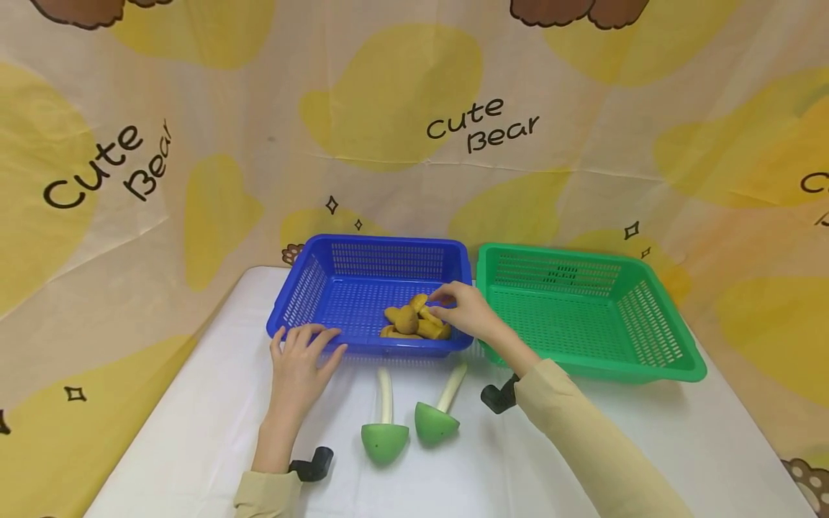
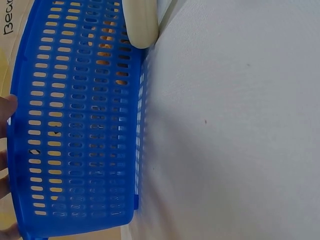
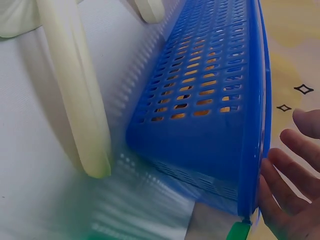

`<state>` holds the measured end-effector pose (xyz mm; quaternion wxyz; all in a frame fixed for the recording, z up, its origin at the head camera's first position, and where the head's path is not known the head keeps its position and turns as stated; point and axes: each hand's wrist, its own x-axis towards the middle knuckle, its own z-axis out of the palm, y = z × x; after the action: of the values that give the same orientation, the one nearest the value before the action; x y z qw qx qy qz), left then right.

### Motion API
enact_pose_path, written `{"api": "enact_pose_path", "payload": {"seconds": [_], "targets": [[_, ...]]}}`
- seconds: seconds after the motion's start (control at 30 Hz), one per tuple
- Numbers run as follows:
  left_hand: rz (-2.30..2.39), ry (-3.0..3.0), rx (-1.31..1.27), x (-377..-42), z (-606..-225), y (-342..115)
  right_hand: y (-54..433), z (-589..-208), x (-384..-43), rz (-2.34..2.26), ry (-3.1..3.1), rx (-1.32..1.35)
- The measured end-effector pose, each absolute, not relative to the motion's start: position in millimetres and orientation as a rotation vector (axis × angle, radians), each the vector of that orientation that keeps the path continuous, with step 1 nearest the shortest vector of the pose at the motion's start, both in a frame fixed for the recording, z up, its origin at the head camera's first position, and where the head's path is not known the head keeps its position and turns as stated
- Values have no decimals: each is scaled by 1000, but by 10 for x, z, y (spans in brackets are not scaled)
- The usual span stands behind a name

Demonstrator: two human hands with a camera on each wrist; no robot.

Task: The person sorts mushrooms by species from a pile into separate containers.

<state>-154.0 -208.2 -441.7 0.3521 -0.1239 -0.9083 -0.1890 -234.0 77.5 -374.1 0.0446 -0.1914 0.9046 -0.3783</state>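
Note:
A blue basket (image 1: 388,345) holds several yellow-brown toy mushrooms (image 1: 406,320), heaped at its front right. My left hand (image 1: 299,363) rests with spread fingers on the basket's front left rim; in the left wrist view, fingertips (image 2: 7,107) show right at that rim. Over the heap reaches my right hand (image 1: 468,311), thumb and index finger apart close beside a mushroom. The right wrist view shows that hand's fingers (image 3: 290,185) by the rim with nothing visible between them. Two toy mushrooms with green caps (image 1: 385,442) and pale stems (image 1: 451,388) lie on the table in front.
A green basket (image 1: 680,345) stands right beside the blue one, its mesh floor showing. Both sit on a white-covered table (image 1: 194,424). Behind rises a hanging cloth (image 1: 388,93) with yellow patches and "Cute Bear" lettering.

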Motion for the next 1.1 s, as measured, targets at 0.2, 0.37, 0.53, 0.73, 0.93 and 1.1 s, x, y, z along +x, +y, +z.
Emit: {"api": "enact_pose_path", "payload": {"seconds": [0.2,0.37,0.53,0.73,0.93,1.1], "targets": [[-483,-2361,-316,-1526,-4411,-2090,861,-3758,-2252,-1226,2795,-586],[-472,-2357,-315,-1517,-4406,-2091,943,-3782,-2155,-1343,2839,-547],[-471,-2333,-331,-1517,-4387,-2087,1043,-3790,-2044,-1420,2888,-549],[-467,-2326,-330,-1511,-4309,-2005,1211,-3781,-1873,-1442,2969,-574],[-503,-2288,-228,-1465,-4187,-1898,1317,-3795,-1714,-1387,3054,-575],[-502,-2323,-218,-1406,-4086,-1813,1373,-3810,-1584,-1377,3128,-638]]}}
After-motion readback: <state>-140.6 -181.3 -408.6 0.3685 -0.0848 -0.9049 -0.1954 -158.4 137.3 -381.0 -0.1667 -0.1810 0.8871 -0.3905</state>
